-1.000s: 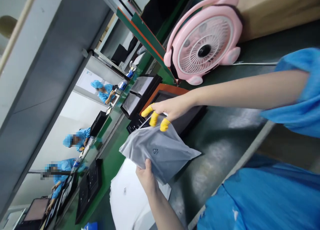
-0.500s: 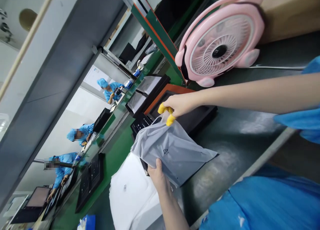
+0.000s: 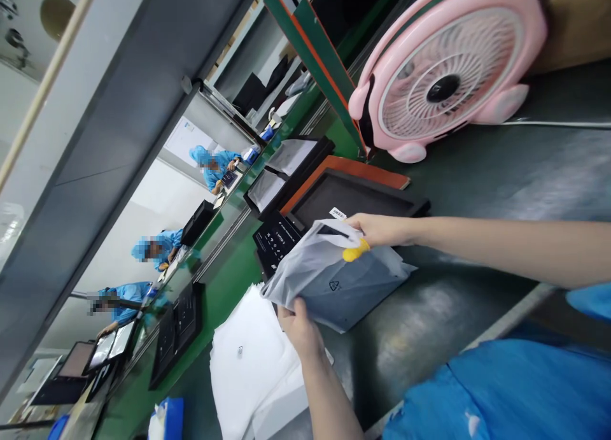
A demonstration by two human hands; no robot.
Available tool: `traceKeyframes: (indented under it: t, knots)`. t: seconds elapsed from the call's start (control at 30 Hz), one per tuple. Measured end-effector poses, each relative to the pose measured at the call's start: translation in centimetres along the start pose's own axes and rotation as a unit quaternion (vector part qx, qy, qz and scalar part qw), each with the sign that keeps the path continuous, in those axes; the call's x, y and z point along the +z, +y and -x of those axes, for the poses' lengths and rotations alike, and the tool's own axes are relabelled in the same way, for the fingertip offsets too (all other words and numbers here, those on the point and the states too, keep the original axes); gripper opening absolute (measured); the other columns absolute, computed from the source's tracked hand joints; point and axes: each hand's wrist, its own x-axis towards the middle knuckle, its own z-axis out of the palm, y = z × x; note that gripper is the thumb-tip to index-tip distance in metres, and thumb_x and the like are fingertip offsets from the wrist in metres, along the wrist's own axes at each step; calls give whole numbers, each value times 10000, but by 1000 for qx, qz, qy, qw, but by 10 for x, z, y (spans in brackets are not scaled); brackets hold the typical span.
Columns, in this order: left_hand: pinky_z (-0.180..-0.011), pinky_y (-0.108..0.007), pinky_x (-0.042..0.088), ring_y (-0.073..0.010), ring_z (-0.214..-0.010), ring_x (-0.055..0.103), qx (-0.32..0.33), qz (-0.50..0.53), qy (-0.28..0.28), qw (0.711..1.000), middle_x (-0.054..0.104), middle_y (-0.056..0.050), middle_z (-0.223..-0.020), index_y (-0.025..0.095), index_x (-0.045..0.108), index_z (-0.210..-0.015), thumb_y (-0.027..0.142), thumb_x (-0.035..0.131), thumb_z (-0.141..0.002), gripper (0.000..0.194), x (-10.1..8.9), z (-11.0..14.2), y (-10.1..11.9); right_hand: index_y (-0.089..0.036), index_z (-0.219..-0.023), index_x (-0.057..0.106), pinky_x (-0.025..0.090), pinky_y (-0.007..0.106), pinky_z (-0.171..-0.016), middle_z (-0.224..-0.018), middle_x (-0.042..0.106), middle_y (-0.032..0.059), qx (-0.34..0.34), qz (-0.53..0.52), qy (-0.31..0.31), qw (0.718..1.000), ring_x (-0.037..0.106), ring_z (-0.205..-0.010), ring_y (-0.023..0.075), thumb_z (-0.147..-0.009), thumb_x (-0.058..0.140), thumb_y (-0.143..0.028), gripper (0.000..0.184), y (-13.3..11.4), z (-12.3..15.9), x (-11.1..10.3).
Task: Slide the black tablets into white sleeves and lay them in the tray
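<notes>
A translucent grey plastic bag [image 3: 334,287] with a recycling mark hangs between my hands, and something dark shows through its lower part. My right hand [image 3: 377,230], with a yellow finger cot on a fingertip, pinches the bag's upper edge. My left hand [image 3: 300,328] grips the bag's lower edge from below. Just beyond the bag lies a black printed box [image 3: 275,244]. A black tray [image 3: 353,201] with a small white label rests on an orange-brown mat, close to my right hand.
A stack of white bags [image 3: 252,363] lies below my left hand. A pink fan [image 3: 443,86] stands on the dark bench beside a cardboard box [image 3: 573,20]. Several co-workers [image 3: 214,167] in blue gowns sit along the line, with black trays and boxes.
My right hand has moved off the black tray and down along the bag, uncovering the tray. The bag now looks more opened and crumpled at its upper edge. The view has shifted slightly.
</notes>
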Motion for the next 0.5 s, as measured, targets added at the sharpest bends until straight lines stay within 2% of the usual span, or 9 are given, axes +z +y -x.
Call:
traceKeyframes:
  t: [0.07, 0.17, 0.23, 0.3, 0.4, 0.5]
  knots:
    - [-869, -308, 458, -190, -958, 601, 31, 50, 47, 997, 647, -95, -954, 157, 575, -998, 536, 492, -759, 455, 4, -6, 22, -152, -669, 606, 442, 271, -644, -658, 587, 10, 30, -25, 17, 999, 539, -662, 147, -506, 725, -549, 444, 11, 6, 6]
    - [-746, -240, 463, -125, -771, 591, 38, 114, 113, 986, 621, -22, -774, 154, 584, -839, 405, 514, -779, 267, 10, -20, 56, -137, -661, 591, 434, 267, -655, -653, 569, -7, 26, -41, 16, 999, 524, -655, 132, -482, 743, -526, 454, 8, 9, 13]
    - [-656, -195, 437, -85, -655, 547, 24, 131, 133, 982, 577, 16, -664, 148, 570, -744, 310, 531, -772, 169, 12, -32, 76, -137, -704, 603, 443, 273, -670, -673, 583, -11, 23, -47, 9, 999, 535, -679, 144, -432, 774, -496, 482, 1, 10, 17]
    - [-635, -190, 427, -77, -620, 536, 12, 151, 141, 978, 568, 18, -635, 140, 555, -720, 247, 507, -785, 134, 13, -46, 91, -137, -723, 614, 447, 284, -677, -689, 599, -4, 30, -57, 52, 997, 547, -695, 161, -418, 778, -504, 505, -4, 8, 23]
    - [-698, -231, 450, -101, -687, 589, -3, 178, 137, 974, 623, -32, -738, 134, 548, -805, 226, 423, -841, 160, 8, -64, 95, -142, -716, 619, 441, 304, -673, -716, 623, 15, 49, -86, 170, 980, 553, -701, 176, -457, 747, -554, 504, -7, -5, 26]
    - [-797, -253, 448, -124, -859, 619, -31, 151, 130, 979, 633, -111, -998, 140, 529, -932, 248, 361, -875, 207, -6, -69, 69, -172, -757, 612, 440, 320, -716, -788, 652, 19, 39, -114, 257, 959, 554, -746, 182, -491, 763, -504, 451, -5, -30, 6]
